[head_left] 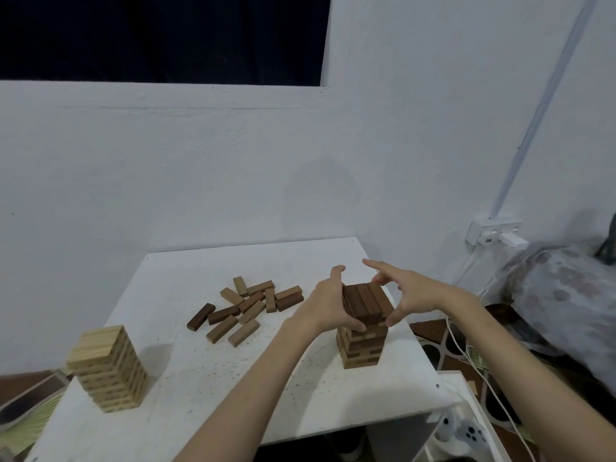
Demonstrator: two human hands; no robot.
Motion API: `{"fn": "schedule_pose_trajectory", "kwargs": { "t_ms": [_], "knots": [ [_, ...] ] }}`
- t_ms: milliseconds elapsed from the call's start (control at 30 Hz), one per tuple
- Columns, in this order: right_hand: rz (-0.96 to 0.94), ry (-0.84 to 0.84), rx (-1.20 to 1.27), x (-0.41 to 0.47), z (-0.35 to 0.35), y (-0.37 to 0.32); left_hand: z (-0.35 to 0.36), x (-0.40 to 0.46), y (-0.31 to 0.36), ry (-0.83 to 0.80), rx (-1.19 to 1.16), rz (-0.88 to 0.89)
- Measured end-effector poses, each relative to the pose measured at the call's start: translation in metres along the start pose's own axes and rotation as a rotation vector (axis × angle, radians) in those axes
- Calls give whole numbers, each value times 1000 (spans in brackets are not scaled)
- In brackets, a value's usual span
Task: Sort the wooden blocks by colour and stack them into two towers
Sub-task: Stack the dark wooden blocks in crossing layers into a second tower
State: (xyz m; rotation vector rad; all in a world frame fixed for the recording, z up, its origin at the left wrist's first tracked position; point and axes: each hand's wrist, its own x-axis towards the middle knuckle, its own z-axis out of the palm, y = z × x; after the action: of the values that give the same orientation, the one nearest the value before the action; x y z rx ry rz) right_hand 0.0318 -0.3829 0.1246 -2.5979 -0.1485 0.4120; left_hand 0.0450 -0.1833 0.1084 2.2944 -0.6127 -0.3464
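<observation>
While I hold both hands round the dark tower (363, 323), left hand (328, 300) and right hand (411, 296) fingers clamped on its top layers, loose blocks (245, 306) left of it, light tower (108, 368) farther left on the tabletop (200, 378).

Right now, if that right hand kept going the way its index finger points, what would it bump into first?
The right hand points its index finger up-left over the dark tower. Straight on, it looks likely to meet the left hand first, near its thumb, though depth is unclear; it may pass behind toward the wall.
</observation>
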Motion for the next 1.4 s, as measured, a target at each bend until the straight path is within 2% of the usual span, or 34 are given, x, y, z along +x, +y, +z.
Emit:
{"fn": "schedule_pose_trajectory", "kwargs": {
  "t_ms": [300,567,667,800,900,967,1200,1400],
  "knots": [
    [-18,-9,-19,1,0,-6,0,0,0,5,-19,5],
    [-63,-3,85,2,2,-5,-1,0,-4,-2,-63,35],
    [-94,123,306,-10,3,-1,-5,-5,-8,52,-207,36],
    [-21,506,798,-16,31,0,14,-15,1,278,-662,-32],
    [47,583,1051,-9,58,-3,46,-22,11,364,-890,-73],
    [50,592,1132,-8,67,-9,66,-23,13,381,-932,-78],
    [21,571,1108,-10,79,-25,92,-6,5,378,-928,-66],
    [23,555,1100,-10,81,-28,124,28,-29,297,-983,-114]
  ]
}}
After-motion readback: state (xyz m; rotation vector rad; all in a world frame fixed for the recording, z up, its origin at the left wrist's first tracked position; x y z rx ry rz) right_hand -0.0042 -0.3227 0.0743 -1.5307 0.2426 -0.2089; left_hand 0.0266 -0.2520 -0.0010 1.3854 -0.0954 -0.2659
